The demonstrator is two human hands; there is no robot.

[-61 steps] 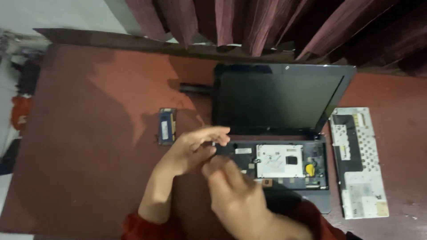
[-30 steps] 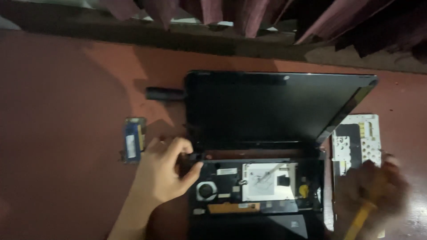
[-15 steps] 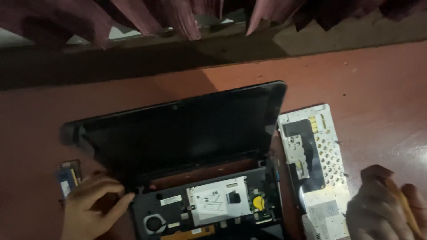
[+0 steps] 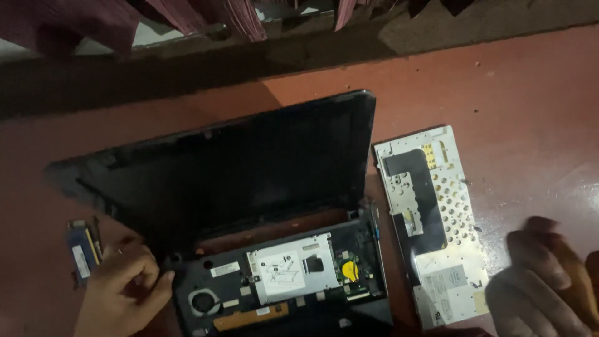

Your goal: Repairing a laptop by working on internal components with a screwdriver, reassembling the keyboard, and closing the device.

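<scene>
Since the frame half a second back, both hands sit higher in view and the laptop lies nearer the centre.

Left hand (image 4: 121, 290), fingers curled, grips the left hinge corner of the opened laptop (image 4: 249, 206), whose base shows a fan, a metal drive cover and a yellow coin cell. Right hand (image 4: 543, 281) is blurred at the lower right; its grip cannot be told. Just beside it lies the removed keyboard (image 4: 433, 224), underside up. A memory module (image 4: 82, 253) rests left of the left hand on the red table (image 4: 499, 93).
</scene>
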